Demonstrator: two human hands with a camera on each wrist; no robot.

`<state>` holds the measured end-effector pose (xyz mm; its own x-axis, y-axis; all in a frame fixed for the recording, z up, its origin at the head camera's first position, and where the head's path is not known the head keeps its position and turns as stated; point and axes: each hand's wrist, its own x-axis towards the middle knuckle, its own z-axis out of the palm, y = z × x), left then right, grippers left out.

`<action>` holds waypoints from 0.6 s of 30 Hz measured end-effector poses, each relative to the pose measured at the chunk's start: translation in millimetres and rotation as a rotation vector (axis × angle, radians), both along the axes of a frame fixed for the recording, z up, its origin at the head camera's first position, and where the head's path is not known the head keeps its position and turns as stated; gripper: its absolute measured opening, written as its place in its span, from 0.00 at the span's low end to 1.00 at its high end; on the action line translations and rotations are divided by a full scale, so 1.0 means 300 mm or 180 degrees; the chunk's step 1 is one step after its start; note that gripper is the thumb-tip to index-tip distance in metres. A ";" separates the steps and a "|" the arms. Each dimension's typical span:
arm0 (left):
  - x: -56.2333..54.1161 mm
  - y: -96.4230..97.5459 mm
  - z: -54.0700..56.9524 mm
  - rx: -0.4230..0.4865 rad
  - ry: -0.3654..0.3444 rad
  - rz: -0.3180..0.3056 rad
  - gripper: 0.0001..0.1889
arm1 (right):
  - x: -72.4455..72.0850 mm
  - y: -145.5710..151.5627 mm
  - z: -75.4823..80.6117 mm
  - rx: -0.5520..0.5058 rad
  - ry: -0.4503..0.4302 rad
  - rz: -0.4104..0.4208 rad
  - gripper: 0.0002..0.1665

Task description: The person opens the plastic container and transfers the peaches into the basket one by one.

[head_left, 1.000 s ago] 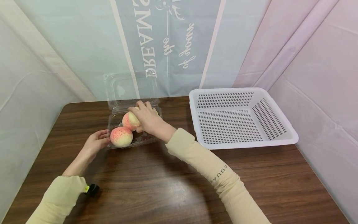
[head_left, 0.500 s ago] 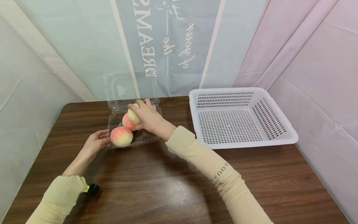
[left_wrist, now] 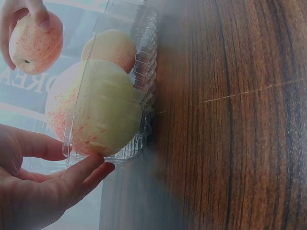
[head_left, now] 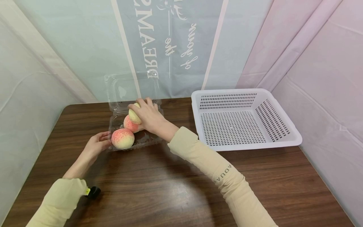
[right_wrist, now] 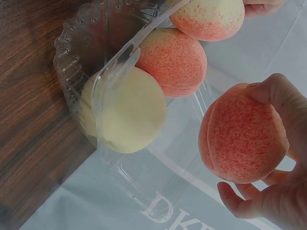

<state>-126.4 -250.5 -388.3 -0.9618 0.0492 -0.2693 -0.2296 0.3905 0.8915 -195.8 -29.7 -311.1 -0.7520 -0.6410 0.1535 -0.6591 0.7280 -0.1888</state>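
A clear plastic clamshell container (head_left: 147, 138) lies with its lid raised on the table. My right hand (head_left: 151, 118) grips a peach (head_left: 135, 113) above it; the right wrist view shows this peach's reddish side, with thumb and fingers around it. Below, in the container, sit a pink peach (head_left: 130, 124), a larger pink-and-yellow peach (head_left: 123, 138) at the front left and a pale yellow peach (right_wrist: 132, 112), which the right hand hides in the head view. My left hand (head_left: 97, 144) touches the container's left end with extended fingertips (left_wrist: 98, 163), beside the larger peach.
A white perforated plastic basket (head_left: 286, 145) stands to the right on the dark wooden table (head_left: 158, 195). The raised lid (head_left: 133, 86) leans near the printed backdrop (head_left: 175, 41). Pale fabric walls close in both sides.
My right hand, with the peach in its grip, has risen slightly and shifted a little left. The left hand and the container hold their place.
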 end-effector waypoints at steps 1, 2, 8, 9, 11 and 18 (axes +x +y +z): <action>0.000 0.000 0.000 0.0005 -0.0002 -0.0002 0.28 | 0.000 0.000 0.001 0.0015 0.0002 0.0002 0.47; 0.001 0.000 0.000 0.0011 -0.0004 -0.0003 0.28 | -0.001 0.000 0.003 0.0033 0.0003 0.0001 0.47; 0.002 0.000 0.000 0.0010 -0.0026 -0.0010 0.28 | -0.003 0.003 0.014 0.0143 0.0055 -0.0001 0.47; 0.002 -0.001 0.000 0.0009 -0.0029 -0.0012 0.28 | -0.004 0.004 0.015 0.0150 0.0051 0.0002 0.47; 0.002 -0.001 0.000 0.0008 -0.0030 -0.0016 0.28 | -0.005 0.005 0.018 0.0144 0.0034 0.0018 0.47; 0.001 -0.001 0.000 0.0005 -0.0044 -0.0021 0.28 | -0.011 0.008 0.027 0.0163 0.0048 0.0087 0.45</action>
